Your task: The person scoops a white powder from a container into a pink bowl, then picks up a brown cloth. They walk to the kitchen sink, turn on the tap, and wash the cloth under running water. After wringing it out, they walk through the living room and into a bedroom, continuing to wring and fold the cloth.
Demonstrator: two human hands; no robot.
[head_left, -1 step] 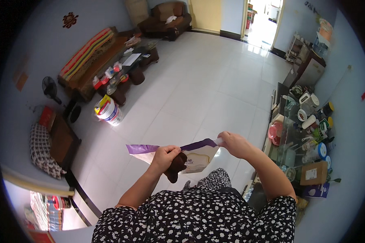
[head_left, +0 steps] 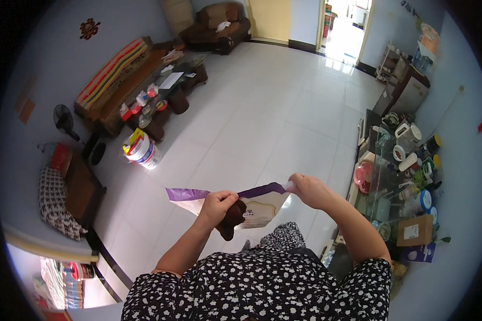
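Left hand (head_left: 215, 203): fingers closed on pouch (head_left: 260, 206) top edge and a dark brown lump (head_left: 232, 218).
Right hand (head_left: 308, 188): fingers pinching purple corner.
Risk: uneven pull could tear the pouch; lump might slip to the floor (head_left: 262, 117).

A flat pouch (head_left: 260, 206) with a purple top strip and a cream face was pinched between both sets of fingers, the left fingers (head_left: 218, 202) near its middle and the right fingers (head_left: 296, 184) at its far corner. Well to the right of the right fingers, a brown cardboard box (head_left: 415, 231) bearing a small white label stood on the glass bench (head_left: 377, 176), with a dark blue packet (head_left: 419, 252) just below it. Far left of the left fingers sat a white tub (head_left: 141, 150) with a yellow and red label (on the floor).
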